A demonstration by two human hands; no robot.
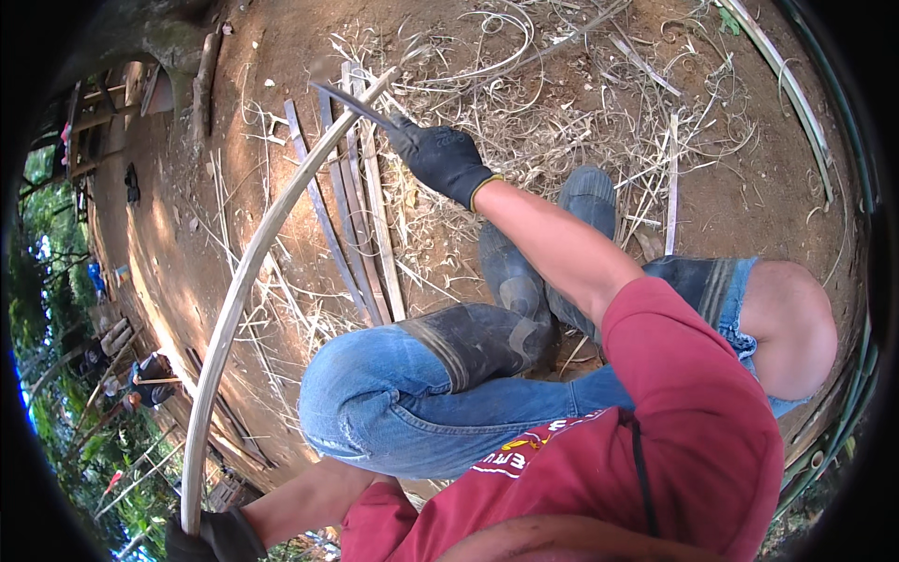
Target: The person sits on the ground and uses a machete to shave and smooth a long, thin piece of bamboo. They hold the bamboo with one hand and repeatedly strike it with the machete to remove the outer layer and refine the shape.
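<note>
Bamboo everywhere on this patch of bare reddish earth [768,169], with a thick litter of pale shavings [562,112] spread across it. Largest thing in play is the long bamboo strip [245,281], bowing in a wide arc from low at the left up toward the top centre. Beside it on the ground lie several flat split slats [361,225], side by side, close to the person's dark rubber boots [524,290]. The person sits low, knees in blue jeans, red shirt.

Down at the bottom edge the left hand [217,539], in a dark glove, is wrapped tight around the strip's lower end. Up top, the right hand [440,155], gloved as well, is clenched on the handle of a dark curved blade [351,103], and that blade meets the strip near its upper end.

From where I stand, doing this well looks like a matter of holding the blade at a shallow angle and shaving thin, with the stroke directed away from the body. The left grip ought to keep the strip taut so it doesn't whip. A steep bite would likely dig in and split the strip.
</note>
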